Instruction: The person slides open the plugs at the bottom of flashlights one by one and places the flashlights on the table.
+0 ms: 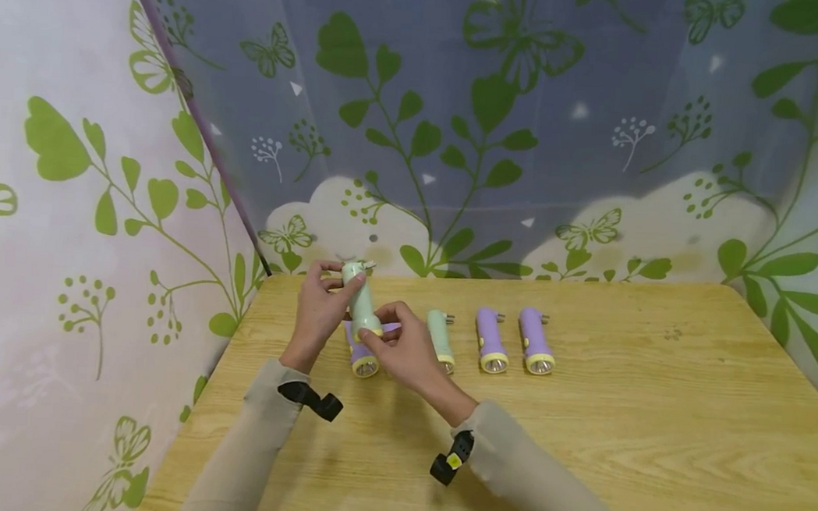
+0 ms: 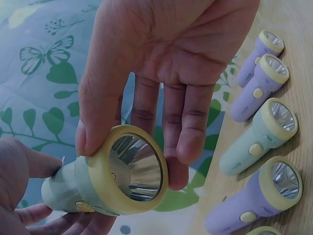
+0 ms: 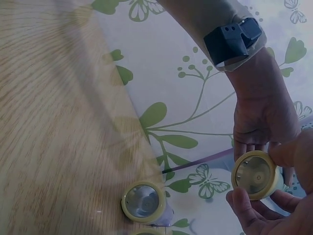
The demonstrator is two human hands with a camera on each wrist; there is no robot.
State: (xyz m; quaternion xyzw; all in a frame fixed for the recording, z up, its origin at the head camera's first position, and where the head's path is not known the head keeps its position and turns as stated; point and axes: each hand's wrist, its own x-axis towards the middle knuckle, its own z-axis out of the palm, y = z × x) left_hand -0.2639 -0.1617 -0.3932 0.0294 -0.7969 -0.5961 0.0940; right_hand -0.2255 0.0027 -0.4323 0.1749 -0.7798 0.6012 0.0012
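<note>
A pale green flashlight [image 1: 361, 303] with a yellow rim is held tilted above the table by both hands. My left hand [image 1: 317, 308] grips its body near the plug end, where plug prongs show at the top. At the yellow-rimmed lamp end, my right hand [image 1: 406, 349] pinches the head between thumb and fingers. The left wrist view shows the lens [image 2: 137, 169] face-on and a yellow switch [image 2: 84, 206] on the body. Below the held flashlight lies a purple flashlight [image 1: 363, 360], partly covered by it.
To the right, a second green flashlight [image 1: 439, 335] and two purple ones, one nearer [image 1: 491, 340] and one farther right [image 1: 536, 343], lie in a row. More purple shows behind my right hand. The wooden table [image 1: 617, 424] meets leaf-patterned curtains [image 1: 402, 130] at its back and left.
</note>
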